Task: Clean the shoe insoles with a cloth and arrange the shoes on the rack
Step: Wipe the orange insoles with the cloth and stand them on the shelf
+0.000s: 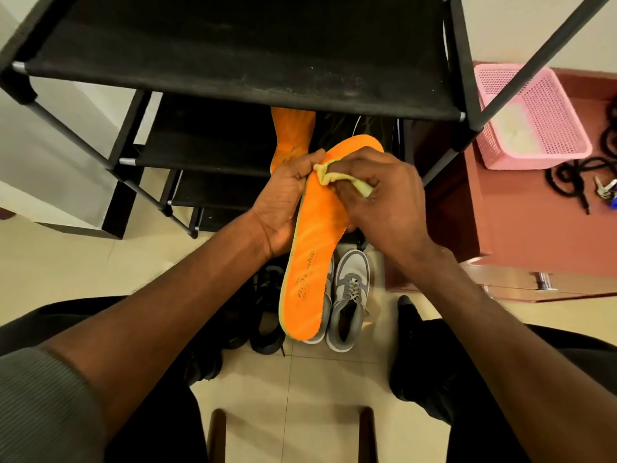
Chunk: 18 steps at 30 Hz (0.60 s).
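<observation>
An orange insole (314, 248) is held up in front of the black shoe rack (240, 71). My left hand (283, 202) grips its left edge near the middle. My right hand (384, 195) pinches a yellow cloth (337, 177) and presses it on the insole's upper half. A second orange insole (290, 135) lies on a lower shelf of the rack. On the floor below stand a pair of grey sneakers (347, 305), the left one partly hidden by the insole, and black shoes (263, 315) beside them.
A pink plastic basket (534, 118) sits on a reddish cabinet top (521, 228) at right, with black cords (571, 175) and keys (604, 190) nearby. My knees frame the tiled floor (327, 389); a wooden stool edge (217, 432) shows below.
</observation>
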{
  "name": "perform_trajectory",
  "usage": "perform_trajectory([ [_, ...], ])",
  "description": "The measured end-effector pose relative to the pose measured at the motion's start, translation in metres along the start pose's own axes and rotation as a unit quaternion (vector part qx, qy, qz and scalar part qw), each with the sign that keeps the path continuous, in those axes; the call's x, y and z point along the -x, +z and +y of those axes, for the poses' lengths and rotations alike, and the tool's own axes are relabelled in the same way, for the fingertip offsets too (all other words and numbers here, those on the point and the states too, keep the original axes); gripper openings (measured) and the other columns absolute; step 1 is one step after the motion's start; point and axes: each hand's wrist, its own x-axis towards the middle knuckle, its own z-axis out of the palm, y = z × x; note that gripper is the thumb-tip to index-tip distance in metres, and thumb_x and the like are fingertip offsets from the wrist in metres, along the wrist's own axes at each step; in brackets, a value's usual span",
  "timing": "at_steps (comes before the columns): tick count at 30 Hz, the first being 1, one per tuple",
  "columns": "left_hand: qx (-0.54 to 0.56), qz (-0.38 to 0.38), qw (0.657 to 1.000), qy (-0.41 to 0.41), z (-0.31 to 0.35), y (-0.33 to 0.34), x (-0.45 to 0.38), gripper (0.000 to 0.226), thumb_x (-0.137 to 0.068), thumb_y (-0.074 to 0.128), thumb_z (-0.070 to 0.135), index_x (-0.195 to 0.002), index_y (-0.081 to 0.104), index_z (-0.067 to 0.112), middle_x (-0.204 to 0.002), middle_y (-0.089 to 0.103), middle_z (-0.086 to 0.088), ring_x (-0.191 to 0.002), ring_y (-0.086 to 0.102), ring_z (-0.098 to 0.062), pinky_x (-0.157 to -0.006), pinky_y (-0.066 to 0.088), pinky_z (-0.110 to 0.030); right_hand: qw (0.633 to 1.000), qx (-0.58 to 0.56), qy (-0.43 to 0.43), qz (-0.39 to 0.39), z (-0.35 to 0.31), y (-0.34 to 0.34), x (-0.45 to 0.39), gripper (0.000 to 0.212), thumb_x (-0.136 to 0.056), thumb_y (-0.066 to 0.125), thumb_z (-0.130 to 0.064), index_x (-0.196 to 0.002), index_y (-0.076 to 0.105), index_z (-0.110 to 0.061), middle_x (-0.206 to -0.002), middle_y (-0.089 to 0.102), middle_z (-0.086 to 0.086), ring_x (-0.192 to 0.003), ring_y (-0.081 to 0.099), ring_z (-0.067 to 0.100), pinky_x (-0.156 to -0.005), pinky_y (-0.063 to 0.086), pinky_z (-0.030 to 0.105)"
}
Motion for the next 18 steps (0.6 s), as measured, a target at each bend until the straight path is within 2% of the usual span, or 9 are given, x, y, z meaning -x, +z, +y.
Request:
perform_trajectory([
  [2,-0.021,-0.012,1.000,0.001,0.000,0.002,0.001,0.054,-0.109,0.040,0.036,-0.079,0.083,0.022,-0.093,0.076,-0.010,-0.085,0.073,-0.028,-0.091,0.054,-0.056,0.997,-0.002,0.051,0.055,0.006,-0.002,-0.004,0.024,-0.090,0.069,-0.018,-0.107,0.082,-0.026,-0.108,0.075,-0.013,-0.099,0.070,0.010,-0.083,0.059,0.044],
  [3,-0.020,-0.009,1.000,0.002,-0.001,0.003,0.001,0.052,-0.108,0.042,0.035,-0.080,0.082,0.021,-0.092,0.076,-0.010,-0.084,0.072,-0.027,-0.090,0.054,-0.055,0.997,-0.020,0.054,0.052,0.005,-0.002,-0.004,0.024,-0.090,0.069,-0.014,-0.107,0.083,-0.023,-0.107,0.075,-0.011,-0.098,0.071,0.010,-0.083,0.060,0.044],
  [6,0.016,0.018,0.999,-0.021,0.000,0.000,0.000,0.045,-0.106,0.047,0.033,-0.080,0.078,0.013,-0.083,0.071,-0.010,-0.083,0.070,-0.023,-0.081,0.058,-0.038,0.990,-0.133,-0.015,-0.048,-0.010,0.001,0.003,0.023,-0.087,0.071,0.001,-0.102,0.083,-0.010,-0.105,0.076,-0.001,-0.098,0.072,0.016,-0.084,0.060,0.044],
  [8,0.018,0.027,0.999,-0.029,0.000,-0.001,0.001,0.044,-0.105,0.049,0.034,-0.081,0.077,0.010,-0.082,0.070,-0.012,-0.082,0.070,-0.024,-0.080,0.058,-0.036,0.980,-0.166,-0.041,-0.101,-0.014,-0.003,0.004,0.022,-0.085,0.073,0.003,-0.101,0.083,-0.008,-0.102,0.076,0.001,-0.097,0.073,0.017,-0.085,0.059,0.040],
  [9,0.015,0.032,0.999,-0.029,0.000,0.000,0.001,0.045,-0.106,0.048,0.034,-0.082,0.077,0.009,-0.082,0.071,-0.012,-0.080,0.071,-0.024,-0.077,0.059,-0.036,0.982,-0.158,-0.033,-0.099,-0.011,-0.004,0.001,0.021,-0.086,0.073,0.001,-0.101,0.083,-0.009,-0.102,0.077,0.000,-0.097,0.073,0.015,-0.085,0.059,0.039],
  [13,-0.001,0.035,0.999,-0.016,0.002,0.007,0.005,0.042,-0.107,0.043,0.033,-0.090,0.073,0.009,-0.082,0.075,-0.012,-0.073,0.075,-0.024,-0.071,0.063,-0.040,0.994,-0.094,0.048,0.006,0.002,-0.002,-0.006,0.020,-0.089,0.071,-0.010,-0.103,0.084,-0.018,-0.103,0.077,-0.009,-0.096,0.073,0.012,-0.081,0.061,0.044],
  [15,0.016,0.045,0.999,-0.026,0.004,0.006,0.006,0.037,-0.106,0.047,0.033,-0.100,0.071,0.006,-0.091,0.072,-0.014,-0.082,0.073,-0.025,-0.079,0.062,-0.040,0.990,-0.129,0.012,-0.055,-0.004,-0.001,-0.001,0.021,-0.087,0.072,-0.003,-0.100,0.084,-0.013,-0.103,0.077,-0.005,-0.096,0.073,0.015,-0.083,0.060,0.042],
  [17,0.030,0.050,0.998,-0.030,0.006,0.003,0.006,0.040,-0.104,0.052,0.035,-0.124,0.061,0.002,-0.107,0.064,-0.016,-0.098,0.067,-0.028,-0.095,0.056,-0.041,0.975,-0.171,-0.024,-0.139,-0.011,-0.004,0.004,0.021,-0.085,0.072,0.004,-0.099,0.083,-0.008,-0.102,0.076,0.000,-0.096,0.073,0.017,-0.084,0.059,0.039],
  [18,0.034,0.053,0.998,-0.031,0.006,0.002,0.005,0.046,-0.104,0.053,0.035,-0.134,0.055,0.002,-0.114,0.060,-0.018,-0.106,0.064,-0.029,-0.101,0.051,-0.043,0.973,-0.173,-0.022,-0.149,-0.011,-0.004,0.003,0.021,-0.085,0.072,0.003,-0.099,0.083,-0.009,-0.102,0.076,-0.001,-0.096,0.073,0.017,-0.084,0.059,0.041],
])
